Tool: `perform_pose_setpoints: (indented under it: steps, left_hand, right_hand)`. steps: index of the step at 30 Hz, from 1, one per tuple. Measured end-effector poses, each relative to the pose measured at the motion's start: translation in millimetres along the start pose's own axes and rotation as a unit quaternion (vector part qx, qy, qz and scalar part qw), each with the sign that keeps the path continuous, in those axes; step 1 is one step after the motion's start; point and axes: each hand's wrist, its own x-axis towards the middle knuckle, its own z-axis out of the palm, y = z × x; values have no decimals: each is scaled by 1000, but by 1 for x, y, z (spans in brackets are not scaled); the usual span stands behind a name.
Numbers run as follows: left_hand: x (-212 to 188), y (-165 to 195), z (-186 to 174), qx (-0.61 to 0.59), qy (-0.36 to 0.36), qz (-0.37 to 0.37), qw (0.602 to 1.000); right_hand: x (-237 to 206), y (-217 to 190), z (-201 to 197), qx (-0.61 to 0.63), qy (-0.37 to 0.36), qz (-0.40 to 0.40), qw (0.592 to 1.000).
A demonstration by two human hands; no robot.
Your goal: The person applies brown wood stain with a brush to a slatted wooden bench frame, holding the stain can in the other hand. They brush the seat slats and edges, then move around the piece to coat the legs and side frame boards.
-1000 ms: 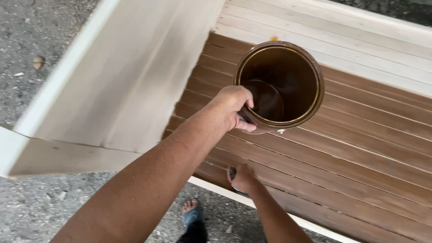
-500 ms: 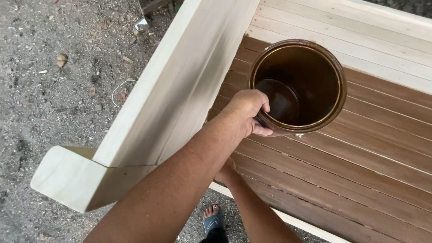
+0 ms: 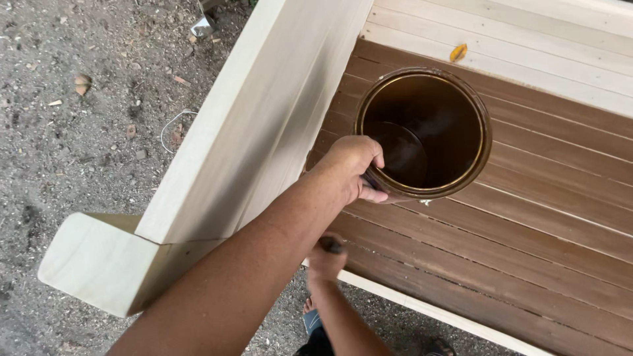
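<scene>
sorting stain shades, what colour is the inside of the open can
Dark glossy brown inside the can, with a golden rim; head view shows it best.

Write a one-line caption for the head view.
Left hand grips an open can of brown stain above part-stained bench slats; right hand holds a dark handle.

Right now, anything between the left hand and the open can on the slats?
Nothing visible. The left hand already grips the near rim of the open can, fingers against its wall. The right hand, lower down, holds a dark handle and is clear of the can.
</scene>
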Motion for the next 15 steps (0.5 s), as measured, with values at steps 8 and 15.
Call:
perform_pose_setpoints:
  steps: [8,15]
  left_hand:
    - [3,-7,1,8,-9,7,1000]
    - [-2,-7,-10,0,7,2,1000]
  right_hand:
    - [-29,13,-7,-189,-10,-80,979]
    - [35,-20,-26,-255,-307,-24,917]
